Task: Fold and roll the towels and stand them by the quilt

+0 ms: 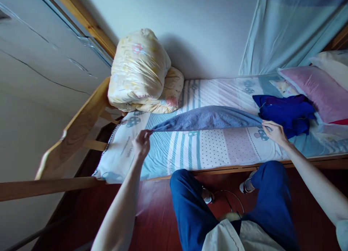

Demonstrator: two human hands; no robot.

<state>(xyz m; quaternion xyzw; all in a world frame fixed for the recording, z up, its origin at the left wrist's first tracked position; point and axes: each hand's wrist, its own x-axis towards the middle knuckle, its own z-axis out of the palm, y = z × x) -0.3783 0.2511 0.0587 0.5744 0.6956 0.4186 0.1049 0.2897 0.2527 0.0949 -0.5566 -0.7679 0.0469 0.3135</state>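
Note:
A grey-blue towel (pixel 209 118) is stretched out sideways over the bed, its near edge pulled nearly straight. My left hand (pixel 141 142) pinches its left corner. At the other end my right hand (pixel 274 130) grips the right corner. The middle of the cloth bulges toward the wall. Beneath it lies a patterned bed sheet (pixel 214 147) with stripes, dots and mushroom prints. Just past my right hand is a heap of dark blue clothing (pixel 288 111).
A yellow flowered quilt (pixel 140 68) is piled at the bed's left end, by the wooden bed end (pixel 73 131). A pink pillow (pixel 312 91) rests at the right. Behind it hangs a pale curtain (pixel 288 29). Reddish-brown floor (pixel 154 214) shows below the bed's edge.

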